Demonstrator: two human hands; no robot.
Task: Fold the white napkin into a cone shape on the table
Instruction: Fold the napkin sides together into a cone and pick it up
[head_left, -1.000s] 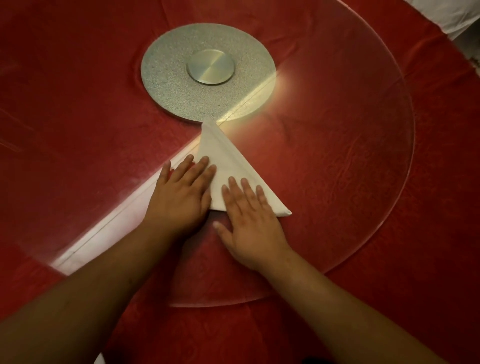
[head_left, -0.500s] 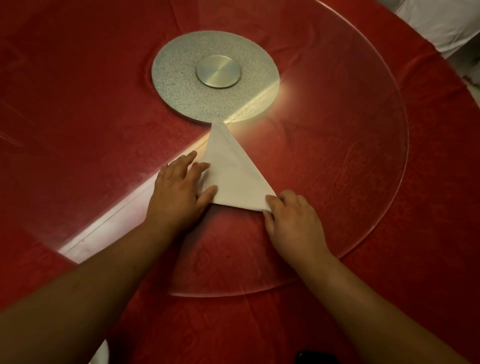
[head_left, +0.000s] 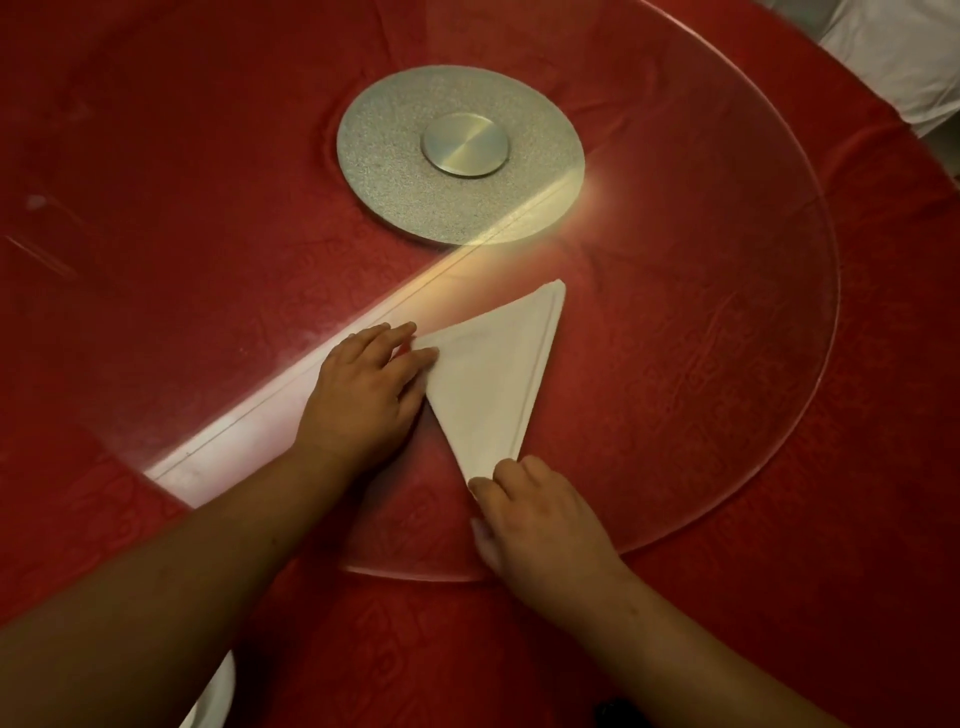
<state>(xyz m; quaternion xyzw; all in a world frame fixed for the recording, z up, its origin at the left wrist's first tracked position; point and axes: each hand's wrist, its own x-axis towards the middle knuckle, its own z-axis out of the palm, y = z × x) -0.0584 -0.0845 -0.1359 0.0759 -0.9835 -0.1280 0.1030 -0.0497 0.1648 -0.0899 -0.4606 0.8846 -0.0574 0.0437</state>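
The white napkin (head_left: 493, 382) lies flat on the glass turntable (head_left: 727, 332), folded into a triangle with one tip pointing far right and one tip near me. My left hand (head_left: 363, 395) rests at the napkin's left corner, fingertips touching its edge. My right hand (head_left: 535, 519) pinches the near tip between thumb and fingers.
A round silver hub (head_left: 460, 153) sits in the middle of the turntable, beyond the napkin. A red tablecloth (head_left: 156, 182) covers the table under the glass. White fabric (head_left: 893, 57) shows at the far right corner. A white object (head_left: 215, 696) peeks out at the bottom edge.
The napkin has been turned clockwise and shifted right, away from the hub. My right hand went from pressing flat on it to pinching a corner, now drawn toward me.
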